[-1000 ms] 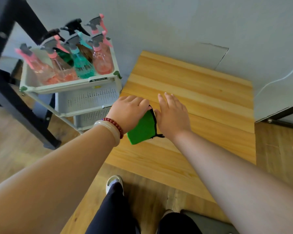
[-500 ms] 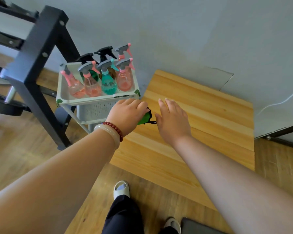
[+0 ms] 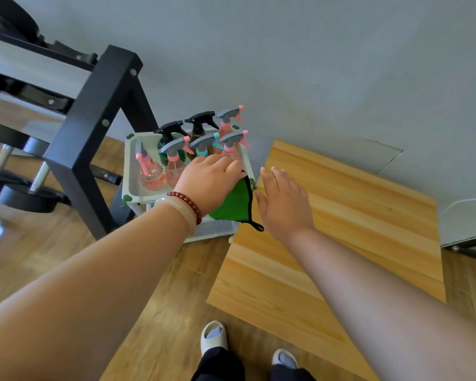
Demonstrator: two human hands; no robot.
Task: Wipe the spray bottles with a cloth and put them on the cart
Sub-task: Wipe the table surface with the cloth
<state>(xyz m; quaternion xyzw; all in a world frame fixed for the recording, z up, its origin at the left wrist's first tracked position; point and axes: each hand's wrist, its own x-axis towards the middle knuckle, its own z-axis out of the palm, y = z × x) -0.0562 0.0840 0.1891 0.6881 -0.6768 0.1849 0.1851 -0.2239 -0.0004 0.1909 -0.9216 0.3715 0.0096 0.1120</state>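
In the head view, the left hand [image 3: 206, 182] holds a green cloth with a black sewn edge [image 3: 235, 200]. Its fingers [image 3: 226, 163] are curled over the top of the cloth, which hangs below the palm, over the near right corner of the white plastic cart [image 3: 131, 171]. The right hand [image 3: 282, 200] hovers just beside it, above the edge of the light wooden bench [image 3: 341, 215]; its fingers [image 3: 275, 174] are straight, a little spread, and hold nothing. The spray bottles [image 3: 173, 166], pink, teal and dark ones with trigger heads, all stand upright and close together in the top tray of the cart, so I judge the putting away is finished. Probably the cloth is brought here to lie with the bottles. A black metal rack [image 3: 94, 133] stands left of the cart.
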